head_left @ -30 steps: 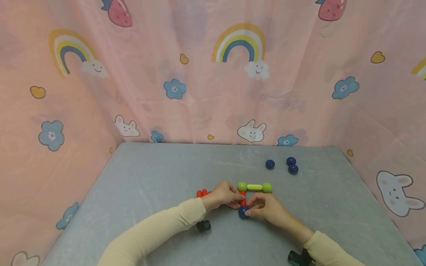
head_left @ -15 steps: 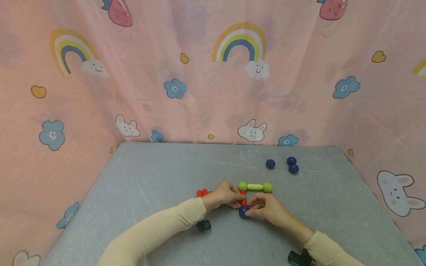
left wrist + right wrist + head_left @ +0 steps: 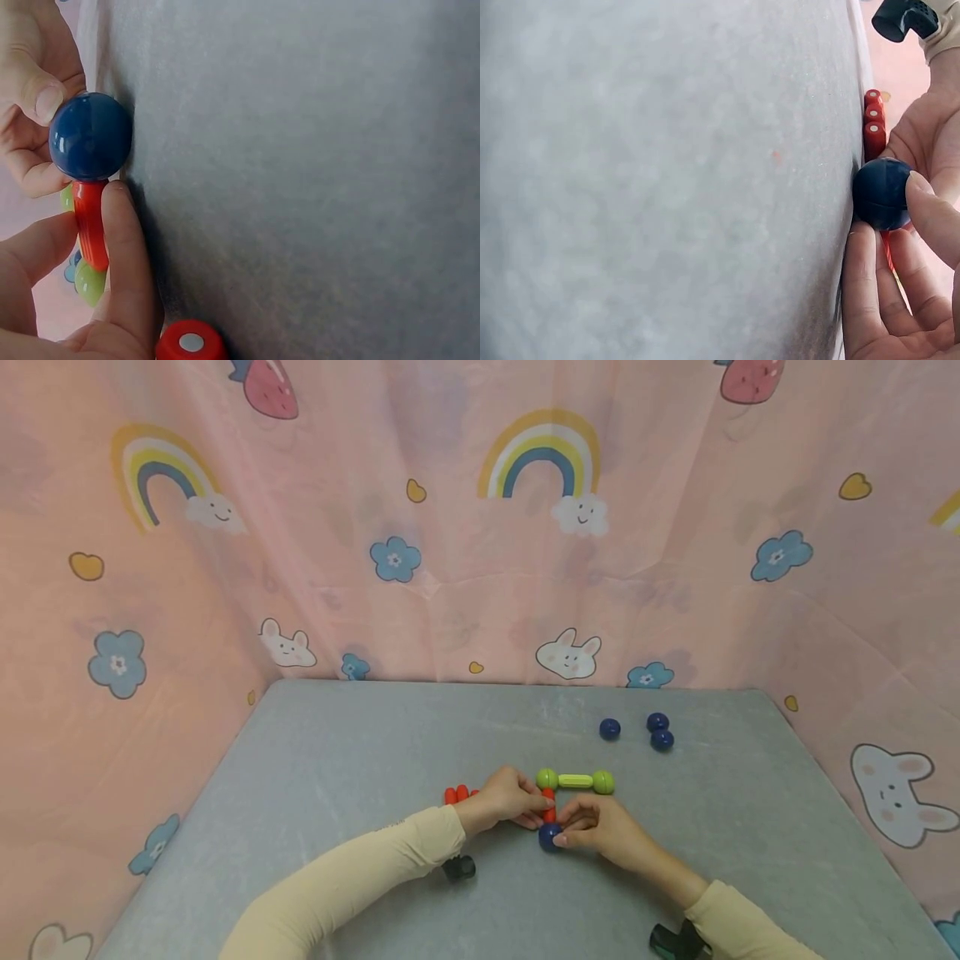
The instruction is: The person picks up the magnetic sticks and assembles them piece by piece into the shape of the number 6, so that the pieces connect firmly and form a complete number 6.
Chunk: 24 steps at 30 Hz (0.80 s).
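Note:
My left hand [image 3: 510,797] pinches a red rod [image 3: 91,225] between thumb and finger. A glossy blue ball [image 3: 90,135] sits at the rod's near end, right against it. Over at the ball's right side, my right hand [image 3: 611,835] holds it, thumb [image 3: 930,214] on its surface and fingers beside the rod. The rod's far end meets a light green ball [image 3: 547,778], joined by a green rod [image 3: 575,781] to a second green ball [image 3: 603,782]. Part of the red rod is hidden behind the left fingers.
Several red rods [image 3: 456,795] lie just left of the left hand, partly covered by its wrist. Three loose blue balls [image 3: 610,729] lie toward the back right of the grey table [image 3: 360,735]. A black wrist camera [image 3: 459,868] hangs under the left sleeve. Pink patterned cloth surrounds the table.

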{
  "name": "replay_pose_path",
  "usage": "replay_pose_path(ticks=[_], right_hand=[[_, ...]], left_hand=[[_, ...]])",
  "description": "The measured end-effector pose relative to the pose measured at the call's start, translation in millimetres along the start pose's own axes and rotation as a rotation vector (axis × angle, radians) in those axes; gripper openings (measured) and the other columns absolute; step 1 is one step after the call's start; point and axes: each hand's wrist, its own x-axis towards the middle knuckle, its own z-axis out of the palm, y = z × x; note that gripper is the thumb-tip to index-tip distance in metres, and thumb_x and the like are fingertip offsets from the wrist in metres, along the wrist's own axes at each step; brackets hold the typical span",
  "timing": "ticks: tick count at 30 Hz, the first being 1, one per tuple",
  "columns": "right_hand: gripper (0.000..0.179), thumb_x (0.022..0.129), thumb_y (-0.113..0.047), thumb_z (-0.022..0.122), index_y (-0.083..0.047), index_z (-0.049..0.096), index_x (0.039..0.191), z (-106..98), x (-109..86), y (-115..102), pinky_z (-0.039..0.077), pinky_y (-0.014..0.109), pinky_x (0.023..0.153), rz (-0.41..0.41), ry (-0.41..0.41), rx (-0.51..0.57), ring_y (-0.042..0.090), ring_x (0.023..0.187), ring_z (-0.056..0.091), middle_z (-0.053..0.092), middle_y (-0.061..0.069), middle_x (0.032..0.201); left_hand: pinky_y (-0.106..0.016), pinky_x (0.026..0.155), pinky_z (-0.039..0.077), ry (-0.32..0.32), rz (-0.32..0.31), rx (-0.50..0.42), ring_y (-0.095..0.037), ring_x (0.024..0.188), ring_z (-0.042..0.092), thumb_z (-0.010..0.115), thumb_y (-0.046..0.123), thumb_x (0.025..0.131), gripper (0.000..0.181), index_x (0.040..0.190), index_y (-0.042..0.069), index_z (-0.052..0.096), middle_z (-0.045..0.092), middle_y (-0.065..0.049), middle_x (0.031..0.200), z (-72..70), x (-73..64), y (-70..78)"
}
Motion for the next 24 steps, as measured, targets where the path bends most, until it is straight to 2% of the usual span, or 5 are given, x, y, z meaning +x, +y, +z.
replay_pose_path(ticks=[7, 12, 17, 22, 24], right_hand=[[0.037, 0.081, -0.017, 0.082, 0.007, 0.064, 0.103, -1, 0.1, 1, 0.056, 0.021, 0.072, 0.005, 0.001, -0.003, 0.010, 0.082, 0.069, 0.072, 0.020, 0.099], [0.037, 0.081, -0.016, 0.081, 0.007, 0.064, 0.103, -1, -0.3, 1, 0.056, 0.022, 0.071, 0.011, -0.006, 0.010, 0.009, 0.081, 0.069, 0.072, 0.021, 0.100], [0.037, 0.081, -0.016, 0.081, 0.007, 0.064, 0.104, -1, -0.2, 1, 0.057, 0.022, 0.071, 0.022, -0.012, 0.027, 0.009, 0.082, 0.069, 0.072, 0.021, 0.101], [0.036, 0.081, -0.016, 0.082, 0.007, 0.065, 0.104, 0, -0.1, 2, 0.057, 0.023, 0.070, 0.017, -0.005, 0.022, 0.010, 0.082, 0.069, 0.072, 0.022, 0.101], [0.036, 0.081, -0.016, 0.082, 0.006, 0.065, 0.103, 0, 0.2, 2, 0.057, 0.022, 0.070, 0.021, 0.003, 0.016, 0.010, 0.082, 0.069, 0.072, 0.021, 0.101]], left_hand=[[-0.029, 0.060, 0.061, -0.007, 0.008, 0.015, -0.014, 0.058, 0.070, 0.072, 0.007, 0.088, 0.012, 0.089, -0.004, 0.075, 0.075, -0.022, 0.080, -1.9, -3.7, 3.6], [-0.031, 0.064, 0.062, -0.008, 0.020, 0.036, -0.015, 0.061, 0.069, 0.070, 0.007, 0.088, 0.014, 0.093, -0.005, 0.074, 0.075, -0.021, 0.082, -9.8, -7.6, 10.9], [-0.037, 0.070, 0.063, 0.002, 0.103, 0.023, -0.016, 0.067, 0.071, 0.067, 0.009, 0.089, 0.019, 0.102, -0.004, 0.071, 0.074, -0.026, 0.093, -26.9, -12.0, 15.3], [-0.044, 0.077, 0.062, 0.055, 0.225, 0.078, -0.030, 0.082, 0.074, 0.067, 0.016, 0.093, 0.023, 0.110, 0.001, 0.069, 0.074, -0.024, 0.102, -49.7, -24.5, 16.2], [-0.046, 0.079, 0.061, 0.075, 0.271, 0.075, -0.034, 0.087, 0.074, 0.066, 0.016, 0.094, 0.026, 0.113, -0.001, 0.068, 0.072, -0.026, 0.104, -58.7, -30.6, 14.9]])
